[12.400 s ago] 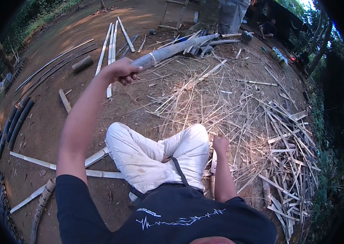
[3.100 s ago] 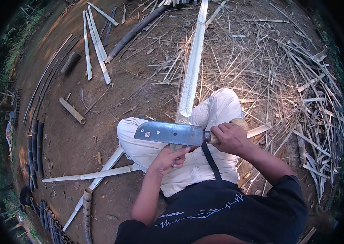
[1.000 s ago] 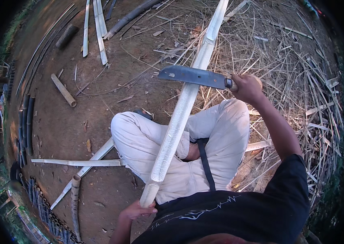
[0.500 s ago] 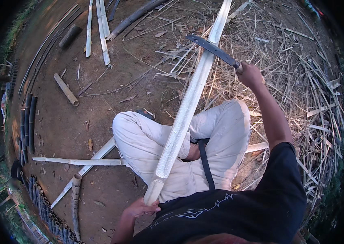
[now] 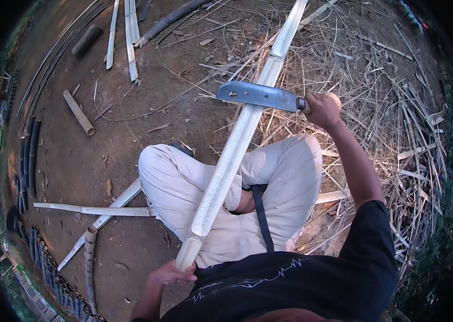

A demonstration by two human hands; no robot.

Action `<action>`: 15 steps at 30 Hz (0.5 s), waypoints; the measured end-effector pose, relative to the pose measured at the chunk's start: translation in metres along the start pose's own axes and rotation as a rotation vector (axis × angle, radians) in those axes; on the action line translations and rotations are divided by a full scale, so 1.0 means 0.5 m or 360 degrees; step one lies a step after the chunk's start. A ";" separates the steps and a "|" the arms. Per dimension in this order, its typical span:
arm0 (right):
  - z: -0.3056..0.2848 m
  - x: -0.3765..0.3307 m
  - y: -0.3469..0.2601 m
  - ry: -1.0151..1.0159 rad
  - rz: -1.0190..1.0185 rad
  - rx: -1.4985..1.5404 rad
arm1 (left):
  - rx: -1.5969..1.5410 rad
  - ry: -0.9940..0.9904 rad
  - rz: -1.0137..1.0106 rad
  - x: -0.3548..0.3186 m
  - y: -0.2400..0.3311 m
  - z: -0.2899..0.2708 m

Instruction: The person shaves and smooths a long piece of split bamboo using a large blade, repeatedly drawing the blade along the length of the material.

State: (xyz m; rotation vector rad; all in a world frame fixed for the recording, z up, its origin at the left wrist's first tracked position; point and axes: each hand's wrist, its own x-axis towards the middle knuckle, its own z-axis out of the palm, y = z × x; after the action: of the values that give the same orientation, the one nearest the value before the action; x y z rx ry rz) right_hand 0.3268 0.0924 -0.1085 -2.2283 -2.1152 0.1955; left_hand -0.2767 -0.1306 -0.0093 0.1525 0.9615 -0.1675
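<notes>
A long split bamboo strip (image 5: 230,155), pale on its inner face, slants from my waist across my lap toward the far upper edge. My left hand (image 5: 171,275) grips its near end beside my shirt. In my right hand (image 5: 323,110) is the wooden handle of a machete (image 5: 261,96). Its wide dark blade lies across the strip beyond my knees, flat side turned up, tip pointing left. Whether the cutting edge touches the bamboo I cannot tell.
Thin bamboo shavings (image 5: 355,80) cover the ground at the right. Two pale strips (image 5: 95,210) cross at my left. A short bamboo piece (image 5: 79,112) and a dark pole (image 5: 170,22) lie farther off. Dark bamboo tubes (image 5: 31,155) line the left side.
The machete has come nearer to me along the strip, and its blade has turned to show more of its flat side. My left hand keeps its hold on the near end.
</notes>
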 end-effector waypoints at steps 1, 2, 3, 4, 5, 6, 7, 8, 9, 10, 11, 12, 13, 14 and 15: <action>0.019 0.008 0.024 0.0005 -0.0017 -0.0012 | -0.0012 -0.0009 -0.0003 -0.003 -0.001 0.005; 0.015 0.034 0.031 -0.0069 0.0397 0.0069 | -0.0020 -0.0008 0.0005 0.000 -0.002 0.015; 0.009 0.042 0.030 -0.0035 0.0451 0.0085 | -0.0023 -0.0025 0.0016 0.010 0.003 0.020; 0.011 0.038 0.014 0.0003 0.0415 0.0093 | 0.0072 0.0105 -0.0003 0.031 0.002 0.013; 0.016 0.025 -0.012 0.0040 0.0380 0.0100 | 0.0075 0.0091 -0.0005 0.025 -0.006 0.014; 0.011 0.010 -0.037 -0.0008 0.0381 0.0126 | 0.0085 0.0076 0.0026 0.023 -0.003 0.017; -0.015 -0.014 -0.067 -0.0159 0.0305 0.0129 | 0.0077 0.0060 0.0034 0.021 -0.012 0.017; 0.009 -0.015 -0.050 0.0045 -0.0086 0.0081 | 0.0065 0.0045 0.0022 0.026 -0.015 0.011; 0.032 -0.027 -0.023 0.0242 -0.0467 0.0039 | 0.0056 0.0031 -0.0001 0.027 -0.020 0.003; 0.036 -0.017 0.000 0.0224 -0.0436 -0.0004 | 0.0058 0.0034 -0.0035 0.021 -0.025 -0.006; 0.039 0.011 0.025 0.0205 -0.0407 -0.0046 | 0.0035 0.0011 -0.0050 0.023 -0.038 -0.014; 0.010 0.046 0.022 -0.0013 0.0089 -0.0069 | 0.0021 0.0005 -0.0053 0.023 -0.047 -0.031; -0.010 0.086 0.056 -0.0033 0.0401 -0.0106 | 0.0006 -0.0011 -0.0062 0.018 -0.052 -0.037; -0.038 0.114 0.094 -0.0026 0.0420 -0.0148 | 0.0072 0.0042 -0.0054 0.012 -0.048 -0.036; -0.061 0.141 0.092 0.0048 0.0340 -0.0218 | 0.0114 0.0093 -0.0034 0.020 -0.030 -0.026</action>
State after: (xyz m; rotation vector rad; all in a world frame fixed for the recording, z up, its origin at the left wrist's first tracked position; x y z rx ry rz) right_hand 0.3800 0.1616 -0.0878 -2.5176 -1.9275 0.0265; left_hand -0.2849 -0.1433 -0.0257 0.2138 1.0160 -0.2181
